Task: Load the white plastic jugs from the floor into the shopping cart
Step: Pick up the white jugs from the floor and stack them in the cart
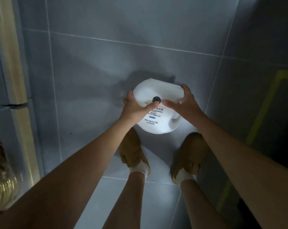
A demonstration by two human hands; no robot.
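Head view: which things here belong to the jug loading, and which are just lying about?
Job: white plastic jug, gripped by the left hand and the right hand. The shopping cart is not in view.

Lying about: tan shoes, grey floor tiles, yellow floor tape, pale post at the left edge.

Count in view: 1 white plastic jug (pixel 158 90), carrying 1 round dark logo (pixel 156 100) and 1 printed label (pixel 154 116). 2 hands, left hand (pixel 136 108) and right hand (pixel 186 103), both gripping that one jug. 2 bare forearms. 2 brown shoes: left shoe (pixel 133 151), right shoe (pixel 191 154). 2 white socks, 2 bare legs. 1 grey tiled floor (pixel 107 63), tile total not countable, cut off at frame edges. 1 pale upright post (pixel 12 63) far left. Yellow-green tape lines (pixel 263 109) at right: at least 2, rest too dark to count.
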